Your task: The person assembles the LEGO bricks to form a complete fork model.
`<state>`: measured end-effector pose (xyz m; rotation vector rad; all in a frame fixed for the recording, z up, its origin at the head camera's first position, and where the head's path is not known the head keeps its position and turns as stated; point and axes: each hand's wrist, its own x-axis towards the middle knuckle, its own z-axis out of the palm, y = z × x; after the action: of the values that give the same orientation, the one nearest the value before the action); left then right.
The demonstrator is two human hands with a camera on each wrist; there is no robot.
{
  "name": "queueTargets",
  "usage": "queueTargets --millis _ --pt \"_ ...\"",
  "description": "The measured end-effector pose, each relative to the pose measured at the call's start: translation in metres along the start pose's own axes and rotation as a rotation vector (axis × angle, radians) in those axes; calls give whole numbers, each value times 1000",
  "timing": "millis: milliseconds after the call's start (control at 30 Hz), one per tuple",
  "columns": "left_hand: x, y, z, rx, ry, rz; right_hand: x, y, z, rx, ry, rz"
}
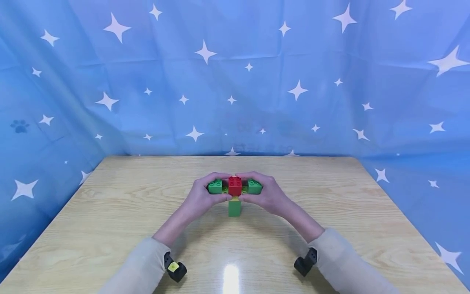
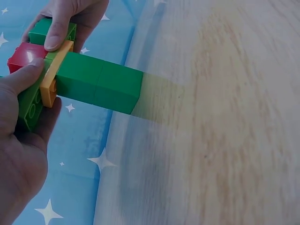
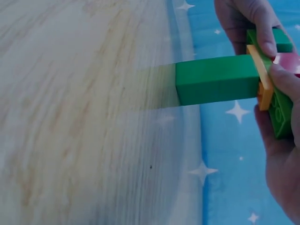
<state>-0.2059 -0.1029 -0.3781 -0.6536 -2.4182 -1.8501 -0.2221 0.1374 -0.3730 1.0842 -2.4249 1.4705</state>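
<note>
A build of toy building bricks stands upright near the middle of the table. Its base is a dark green brick column (image 1: 234, 209), two bricks high in the left wrist view, topped by a thin orange-yellow plate (image 2: 50, 89). Across that lies a lighter green crosspiece (image 3: 281, 117), bearing a red brick (image 1: 235, 186) in the middle, a green brick (image 1: 215, 187) at the left end and another green brick (image 1: 254, 187) at the right. My left hand (image 1: 198, 197) grips the left end, thumb in front and fingers behind. My right hand (image 1: 271, 196) holds the right end likewise.
The light wooden table (image 1: 117, 228) reaches back to a blue curtain (image 1: 235, 81) with white stars, which also hangs along both sides. Black wrist cameras, the left (image 1: 177, 271) and the right (image 1: 304, 265), sit at the cuffs.
</note>
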Motion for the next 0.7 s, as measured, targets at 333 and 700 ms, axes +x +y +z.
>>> queueTargets --millis 333,700 --pt "-7 7 -14 32 -20 67 -12 -4 -16 -55 -18 -10" --pt "-36 1 -31 -127 66 89 -42 -3 -27 -72 111 -14"
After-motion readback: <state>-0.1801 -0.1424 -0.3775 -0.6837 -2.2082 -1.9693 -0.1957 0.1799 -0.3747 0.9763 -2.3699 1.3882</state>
